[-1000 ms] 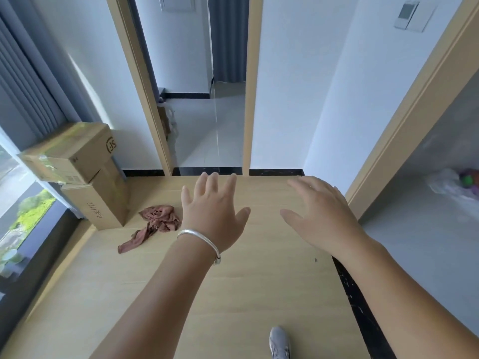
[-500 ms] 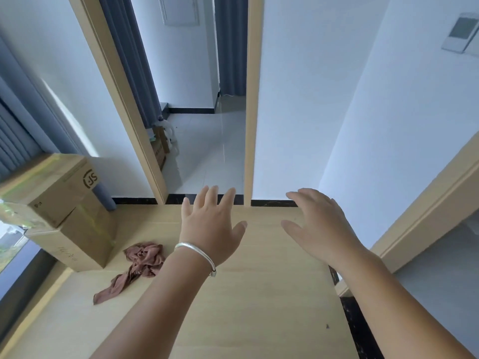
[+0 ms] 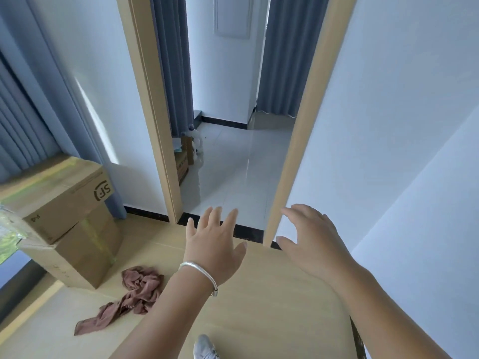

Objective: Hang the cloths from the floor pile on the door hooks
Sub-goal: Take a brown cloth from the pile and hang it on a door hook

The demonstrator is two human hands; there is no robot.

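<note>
Left hand (image 3: 215, 248): held out palm-down, fingers straight and slightly spread, nothing held (a silver bangle (image 3: 199, 274) is worn at the wrist). Right hand (image 3: 309, 240): fingers relaxed and parted, nothing held. Reddish-brown cloth (image 3: 129, 294): crumpled on the wood floor (image 3: 272, 301), below and left of the left fingers, just beside two stacked cardboard boxes (image 3: 67, 221).

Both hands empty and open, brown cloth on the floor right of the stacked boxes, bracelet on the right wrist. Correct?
Not quite: the head view shows the bracelet on the left wrist. The left hand and right hand are empty and open; the brown cloth lies right of the stacked boxes.
</note>
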